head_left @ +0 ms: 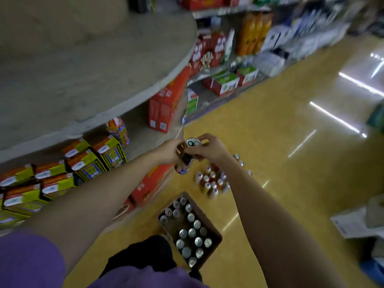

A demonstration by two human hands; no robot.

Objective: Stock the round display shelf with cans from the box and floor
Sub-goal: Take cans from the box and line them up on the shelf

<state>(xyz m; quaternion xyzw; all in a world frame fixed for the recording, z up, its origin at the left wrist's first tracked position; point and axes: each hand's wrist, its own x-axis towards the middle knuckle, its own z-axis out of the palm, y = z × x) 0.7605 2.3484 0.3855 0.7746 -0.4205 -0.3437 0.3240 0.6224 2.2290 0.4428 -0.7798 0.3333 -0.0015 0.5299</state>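
Both hands hold cans above the floor beside the round shelf point(83, 65)
Left hand point(169, 151) and right hand point(208, 147) grip cans point(193, 142); more fill the box point(216, 235) below

Looking like grocery shop: aisle shelving point(226, 11) holding boxed goods, juice bottles point(254, 33), glossy yellow floor point(291, 142) reflecting ceiling lights.

No text can be read anywhere; motion blur smears all print. The red cartons point(164, 104) under the round display shelf point(133, 100) carry white markings too blurred to make out, and the yellow-and-orange packs point(91, 161) below show white labels and blue panels that are equally illegible.
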